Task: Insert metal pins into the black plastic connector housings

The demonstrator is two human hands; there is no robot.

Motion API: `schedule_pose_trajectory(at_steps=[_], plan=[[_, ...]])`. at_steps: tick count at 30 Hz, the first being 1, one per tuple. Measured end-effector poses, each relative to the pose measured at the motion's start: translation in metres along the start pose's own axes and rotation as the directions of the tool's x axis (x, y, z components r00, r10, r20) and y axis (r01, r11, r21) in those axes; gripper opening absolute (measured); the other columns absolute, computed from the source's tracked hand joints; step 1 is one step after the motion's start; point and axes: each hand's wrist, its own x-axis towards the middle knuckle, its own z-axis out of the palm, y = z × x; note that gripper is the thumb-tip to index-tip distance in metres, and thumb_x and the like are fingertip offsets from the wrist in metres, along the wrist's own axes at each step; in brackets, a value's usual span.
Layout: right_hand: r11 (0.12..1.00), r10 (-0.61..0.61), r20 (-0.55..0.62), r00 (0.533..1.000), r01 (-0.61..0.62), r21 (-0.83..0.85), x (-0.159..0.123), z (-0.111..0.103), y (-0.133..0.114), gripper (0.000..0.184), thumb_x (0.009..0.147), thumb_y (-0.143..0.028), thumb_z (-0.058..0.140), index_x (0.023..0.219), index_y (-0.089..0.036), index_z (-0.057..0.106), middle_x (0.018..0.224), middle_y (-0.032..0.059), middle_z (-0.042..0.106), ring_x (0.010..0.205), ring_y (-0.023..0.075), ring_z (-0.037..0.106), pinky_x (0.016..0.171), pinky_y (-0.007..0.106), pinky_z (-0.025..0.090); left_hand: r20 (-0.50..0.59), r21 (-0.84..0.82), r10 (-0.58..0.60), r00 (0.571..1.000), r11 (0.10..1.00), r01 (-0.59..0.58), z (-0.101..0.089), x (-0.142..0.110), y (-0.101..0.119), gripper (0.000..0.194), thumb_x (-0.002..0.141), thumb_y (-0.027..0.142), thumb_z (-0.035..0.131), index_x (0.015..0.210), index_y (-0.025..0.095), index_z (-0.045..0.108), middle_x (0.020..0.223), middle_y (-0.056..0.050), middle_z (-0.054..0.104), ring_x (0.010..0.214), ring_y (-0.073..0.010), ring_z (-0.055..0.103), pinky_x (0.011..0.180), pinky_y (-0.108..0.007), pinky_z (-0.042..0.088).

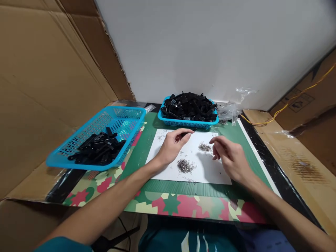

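Observation:
My left hand (173, 145) is over the upper part of a white paper sheet (162, 176). Its thumb and fingers curve together, and whatever sits at the fingertips is too small or hidden to name. To the right, my right hand (231, 155) hovers by a small heap of tiny metal pieces (204, 147), fingers bent inward in a pinch; I cannot make out what they hold, if anything. A larger, darker heap of similar wire-like pieces (186, 166) lies nearer me, between the hands. A few more metal bits (160, 137) are scattered at the sheet's upper left.
Behind the sheet stands a blue basket (187, 123) heaped with black plastic parts (189, 106). Another blue basket (128, 134) at left holds fewer black parts (98, 148). Crumpled clear plastic (231, 111) lies at back right. Cardboard (52, 70) walls the sides; a yellow cable (278, 112) runs along the right.

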Motion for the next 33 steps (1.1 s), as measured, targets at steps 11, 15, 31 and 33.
schedule_pose_trajectory(at_steps=[11,15,31,33], plan=[[0.957,0.032,0.303,0.953,0.059,-0.285,0.037,0.037,0.0,0.015,0.088,-0.015,0.065,0.089,-0.018,0.08,0.066,0.0013,0.067,0.06,0.0157,0.055,0.06,0.028,0.035,-0.006,-0.15,-0.026,1.0,0.988,0.025,-0.003,0.001,-0.014,0.023,0.1,0.04,0.058,0.103,0.018,0.064,0.074,0.003,0.049,0.068,-0.0124,0.043,0.063,-0.026,0.034],[0.949,0.012,0.284,0.959,0.079,-0.306,0.036,0.045,0.001,0.014,0.088,-0.015,0.065,0.085,-0.018,0.079,0.067,0.0022,0.068,0.062,0.0168,0.056,0.061,0.028,0.036,0.013,-0.118,-0.044,0.999,0.992,0.045,-0.002,0.0,-0.012,0.023,0.1,0.04,0.057,0.1,0.018,0.066,0.073,0.002,0.051,0.066,-0.0131,0.042,0.062,-0.027,0.035],[0.971,-0.234,-0.081,0.969,0.228,-0.074,0.02,0.032,-0.008,0.009,0.099,-0.023,0.059,0.094,-0.022,0.067,0.084,0.0039,0.069,0.073,0.018,0.055,0.071,0.033,0.046,0.162,-0.195,-0.026,0.986,0.979,0.058,0.001,-0.011,0.001,0.028,0.102,0.042,0.058,0.098,0.017,0.068,0.09,-0.003,0.063,0.081,-0.0154,0.052,0.072,-0.027,0.041],[0.978,-0.206,-0.085,0.975,0.204,-0.033,0.02,0.032,-0.009,0.01,0.099,-0.025,0.06,0.093,-0.022,0.068,0.083,0.0041,0.069,0.073,0.0181,0.056,0.07,0.034,0.047,0.169,-0.202,-0.021,0.985,0.978,0.056,0.002,-0.014,0.003,0.026,0.101,0.042,0.06,0.101,0.018,0.068,0.091,-0.002,0.062,0.082,-0.0158,0.053,0.073,-0.027,0.041]])
